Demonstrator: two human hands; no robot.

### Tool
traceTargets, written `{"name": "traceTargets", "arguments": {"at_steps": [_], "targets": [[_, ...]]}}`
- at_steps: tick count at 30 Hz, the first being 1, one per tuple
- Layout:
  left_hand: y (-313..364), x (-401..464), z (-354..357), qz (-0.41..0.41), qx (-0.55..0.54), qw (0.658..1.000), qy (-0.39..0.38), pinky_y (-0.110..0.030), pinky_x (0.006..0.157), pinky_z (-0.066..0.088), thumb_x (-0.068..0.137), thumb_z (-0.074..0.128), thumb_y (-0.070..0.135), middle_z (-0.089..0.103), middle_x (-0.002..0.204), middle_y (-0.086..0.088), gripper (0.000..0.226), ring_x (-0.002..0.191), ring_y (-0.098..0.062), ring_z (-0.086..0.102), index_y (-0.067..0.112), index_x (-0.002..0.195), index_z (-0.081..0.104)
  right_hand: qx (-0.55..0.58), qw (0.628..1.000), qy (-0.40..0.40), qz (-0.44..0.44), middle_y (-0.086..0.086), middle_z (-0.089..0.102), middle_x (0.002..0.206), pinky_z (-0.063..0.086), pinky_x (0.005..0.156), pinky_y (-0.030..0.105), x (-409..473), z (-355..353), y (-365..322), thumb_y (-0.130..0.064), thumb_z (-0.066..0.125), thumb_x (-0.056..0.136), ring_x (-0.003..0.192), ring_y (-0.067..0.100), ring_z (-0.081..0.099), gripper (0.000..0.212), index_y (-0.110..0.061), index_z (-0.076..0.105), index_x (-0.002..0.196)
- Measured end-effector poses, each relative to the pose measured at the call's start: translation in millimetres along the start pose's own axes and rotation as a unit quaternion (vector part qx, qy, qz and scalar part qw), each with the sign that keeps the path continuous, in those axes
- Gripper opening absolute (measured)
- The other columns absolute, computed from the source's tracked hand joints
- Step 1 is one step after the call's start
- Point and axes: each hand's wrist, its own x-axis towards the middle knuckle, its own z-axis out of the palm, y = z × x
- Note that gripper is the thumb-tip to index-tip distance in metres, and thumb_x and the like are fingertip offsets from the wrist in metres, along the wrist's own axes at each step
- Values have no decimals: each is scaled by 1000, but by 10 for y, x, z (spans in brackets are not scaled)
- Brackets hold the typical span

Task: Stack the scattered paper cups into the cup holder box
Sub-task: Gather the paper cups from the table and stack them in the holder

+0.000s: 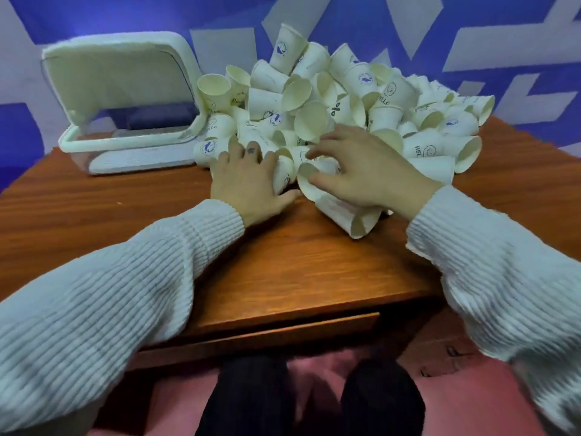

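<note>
1. The left hand lies flat, fingers straight, against the cups heaped just beyond it.
2. The right hand curls around a short stack; a careless tug could topple the heap.
3. The box sits open, left of both hands, on the counter.

Both arms wear long ribbed-knit sleeves, pale grey-white. Left sleeve enters from 8 o'clock; right sleeve from 4 o'clock. Each ends in a finer-ribbed cuff at the wrist. Left hand: small dark mark on one finger near the knuckle, shape unclear. Right hand: no rings or marks visible. At 6 o'clock, legs in dark trousers.
</note>
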Motion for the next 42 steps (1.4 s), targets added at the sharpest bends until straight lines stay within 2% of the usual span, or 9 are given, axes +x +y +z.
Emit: {"name": "traceTargets", "arguments": {"at_steps": [2,5,7,13,18,23,29,34,42], "targets": [[51,-116,-54,-4,-9,1000,-18,-51,102,34,82,49,79,48,141,-14,83,131,-39,40,21,141,48,27,999,16,43,0,63,134,42,109,45,-178,-23,-100,-70,38,82,132,23,51,72,-27,66,133],[80,-228,-70,7,-11,1000,-13,-51,100,32,87,62,57,47,141,-14,70,134,-39,37,20,143,44,12,995,21,97,-1,56,144,44,108,46,-440,5,-180,-59,55,90,137,21,47,57,-29,60,138],[56,-253,-86,7,-25,1000,-6,-52,99,31,88,63,46,46,141,-15,62,131,-40,39,18,141,46,-20,991,34,127,-1,49,149,45,107,46,-568,52,-225,-57,61,90,138,22,45,59,-31,56,142],[-106,-399,-202,20,-76,997,9,-52,102,39,89,61,46,48,136,-15,58,119,-38,50,16,138,51,-115,975,55,180,4,48,145,41,104,44,-785,217,-380,-67,67,81,131,30,48,72,-33,53,143],[-174,-578,-371,28,-167,986,3,-43,83,42,97,61,42,43,137,-16,54,118,-39,48,14,142,47,-124,966,-2,229,4,41,145,50,87,44,-862,296,-447,-53,69,83,143,39,32,75,-36,39,150],[-305,-714,-325,44,-188,980,-42,-46,85,49,93,64,43,45,138,-11,58,122,-33,50,18,143,47,-119,969,20,215,3,47,141,47,78,38,-896,248,-494,-42,71,82,132,32,44,76,-33,38,149],[-622,-809,-477,16,-223,974,35,-47,91,51,92,63,44,55,132,-13,60,119,-33,56,12,140,49,-57,982,68,167,5,55,131,47,82,41,-665,75,-804,-49,74,78,120,29,54,71,-28,47,140],[-946,-812,-594,-3,-242,967,74,-47,95,50,94,63,46,56,131,-12,56,120,-31,55,12,137,54,-25,988,77,135,3,53,134,53,87,46,-316,77,-1020,-51,74,78,123,27,53,71,-31,47,140],[-1285,-721,-675,-49,-233,963,128,-45,97,47,91,68,44,59,131,-15,59,119,-34,55,10,137,54,52,988,107,100,0,56,137,50,88,42,233,106,-1142,-54,79,75,125,26,55,81,-30,43,143]]}}
